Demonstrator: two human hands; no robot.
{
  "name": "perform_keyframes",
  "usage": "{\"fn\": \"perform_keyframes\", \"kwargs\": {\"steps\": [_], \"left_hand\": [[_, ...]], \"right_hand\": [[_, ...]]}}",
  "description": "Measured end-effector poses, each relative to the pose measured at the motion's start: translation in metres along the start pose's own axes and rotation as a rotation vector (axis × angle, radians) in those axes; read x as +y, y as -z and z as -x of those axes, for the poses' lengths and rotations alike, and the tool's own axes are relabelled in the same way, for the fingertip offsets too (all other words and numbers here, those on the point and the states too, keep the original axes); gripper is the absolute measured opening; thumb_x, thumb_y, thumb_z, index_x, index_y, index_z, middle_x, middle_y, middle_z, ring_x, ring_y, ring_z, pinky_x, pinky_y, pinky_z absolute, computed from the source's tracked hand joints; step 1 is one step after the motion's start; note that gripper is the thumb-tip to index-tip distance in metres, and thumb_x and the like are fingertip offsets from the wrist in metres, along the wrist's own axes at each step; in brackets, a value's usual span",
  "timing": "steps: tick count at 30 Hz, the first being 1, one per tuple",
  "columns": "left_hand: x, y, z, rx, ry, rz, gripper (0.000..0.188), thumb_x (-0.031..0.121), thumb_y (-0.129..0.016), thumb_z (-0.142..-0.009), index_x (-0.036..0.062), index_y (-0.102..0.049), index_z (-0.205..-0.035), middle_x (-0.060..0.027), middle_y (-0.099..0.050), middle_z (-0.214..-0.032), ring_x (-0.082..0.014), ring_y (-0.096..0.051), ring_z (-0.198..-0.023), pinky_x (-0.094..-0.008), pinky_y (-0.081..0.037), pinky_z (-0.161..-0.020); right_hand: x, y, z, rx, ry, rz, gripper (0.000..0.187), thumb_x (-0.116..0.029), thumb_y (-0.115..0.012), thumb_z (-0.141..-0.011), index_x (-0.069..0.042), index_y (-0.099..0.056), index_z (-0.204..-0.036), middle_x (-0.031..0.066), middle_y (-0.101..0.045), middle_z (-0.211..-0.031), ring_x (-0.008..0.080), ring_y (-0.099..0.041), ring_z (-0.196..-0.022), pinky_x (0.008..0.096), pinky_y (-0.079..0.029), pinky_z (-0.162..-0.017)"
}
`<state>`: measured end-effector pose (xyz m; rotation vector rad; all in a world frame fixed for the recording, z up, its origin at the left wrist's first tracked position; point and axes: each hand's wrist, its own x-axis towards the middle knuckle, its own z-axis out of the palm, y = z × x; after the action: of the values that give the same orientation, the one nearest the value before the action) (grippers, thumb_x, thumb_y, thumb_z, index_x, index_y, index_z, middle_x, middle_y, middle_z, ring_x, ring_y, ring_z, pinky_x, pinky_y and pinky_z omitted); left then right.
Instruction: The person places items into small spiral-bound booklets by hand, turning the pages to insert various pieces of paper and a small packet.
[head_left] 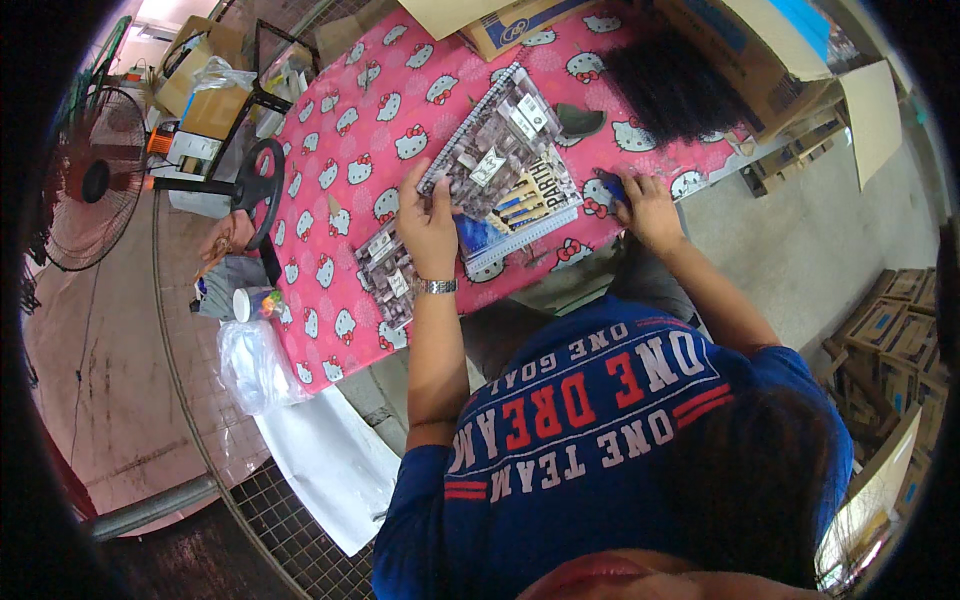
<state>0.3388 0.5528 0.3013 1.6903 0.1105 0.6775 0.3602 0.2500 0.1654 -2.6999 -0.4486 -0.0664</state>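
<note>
A spiral-bound notebook [525, 170] with a grey printed collage cover lies tilted on the pink table, its coil along the upper left edge. My left hand [430, 225] grips its left edge, fingers curled and thumb over the cover. Under my left wrist is another piece with the same grey print [388, 280], partly covered by the hand. My right hand [650, 208] rests at the table's near right side, closed around a small dark blue object [612, 186], mostly hidden by the fingers. A dark grey flat item [580, 122] lies just beyond the notebook.
A bundle of thin black strands [680, 85] spreads before an open cardboard box [745, 60] at the far right. Another box [520, 28] stands at the back. On the left are a fan [95, 180], a black ring-shaped part [265, 190], a white-lidded jar [257, 304] and a plastic bag [255, 365].
</note>
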Motion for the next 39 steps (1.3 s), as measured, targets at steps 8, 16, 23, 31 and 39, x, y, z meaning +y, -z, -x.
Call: {"fn": "perform_keyframes", "kwargs": {"steps": [8, 16, 23, 31, 39], "left_hand": [[-0.012, 0.014, 0.001, -0.005, 0.121, -0.127, 0.014, 0.013, -0.062, -0.095, 0.0000, -0.057, -0.094, -0.0013, -0.055, -0.076, -0.0066, -0.056, -0.059, -0.0236, -0.051, -0.046], [-0.010, 0.015, 0.003, -0.097, 0.062, -0.202, 0.021, -0.011, -0.051, -0.089, 0.0011, -0.049, -0.105, -0.0069, -0.060, -0.093, -0.0110, -0.059, -0.068, -0.0253, -0.053, -0.056], [-0.016, 0.013, 0.005, -0.008, -0.185, -0.372, 0.022, -0.011, -0.049, -0.086, -0.0023, -0.059, -0.104, -0.0063, -0.064, -0.090, -0.0098, -0.058, -0.068, -0.0247, -0.048, -0.061], [-0.030, 0.024, 0.005, -0.033, -0.118, -0.296, 0.021, -0.009, -0.057, -0.084, -0.0045, -0.065, -0.103, -0.0102, -0.069, -0.087, -0.0115, -0.060, -0.068, -0.0269, -0.048, -0.060], [-0.037, 0.028, 0.006, -0.043, -0.304, -0.437, 0.026, -0.008, -0.060, -0.088, -0.0069, -0.061, -0.114, -0.0057, -0.066, -0.089, -0.0115, -0.060, -0.075, -0.0236, -0.049, -0.068]], "right_hand": [[-0.105, 0.070, -0.029, 0.138, 0.432, -0.814, 0.060, -0.015, -0.071, -0.079, -0.004, -0.051, -0.135, 0.0185, -0.055, -0.119, 0.0340, -0.056, -0.112, 0.0388, -0.046, -0.095], [-0.150, 0.081, -0.051, 0.074, 0.601, -0.879, 0.065, -0.018, -0.074, -0.073, -0.004, -0.054, -0.133, 0.0172, -0.056, -0.117, 0.0324, -0.057, -0.112, 0.0392, -0.046, -0.096], [-0.154, 0.083, -0.051, 0.122, 0.629, -0.739, 0.065, -0.027, -0.073, -0.073, -0.004, -0.054, -0.131, 0.0175, -0.056, -0.115, 0.0350, -0.056, -0.107, 0.0423, -0.044, -0.096], [-0.162, 0.093, -0.051, 0.191, 0.628, -0.505, 0.061, -0.026, -0.073, -0.073, -0.004, -0.058, -0.127, 0.0170, -0.057, -0.111, 0.0348, -0.057, -0.101, 0.0447, -0.044, -0.091], [-0.167, 0.083, -0.053, -0.577, 0.121, -1.302, 0.048, -0.014, -0.066, -0.087, -0.002, -0.054, -0.132, 0.0120, -0.063, -0.098, 0.0145, -0.063, -0.078, 0.0281, -0.052, -0.067]]}}
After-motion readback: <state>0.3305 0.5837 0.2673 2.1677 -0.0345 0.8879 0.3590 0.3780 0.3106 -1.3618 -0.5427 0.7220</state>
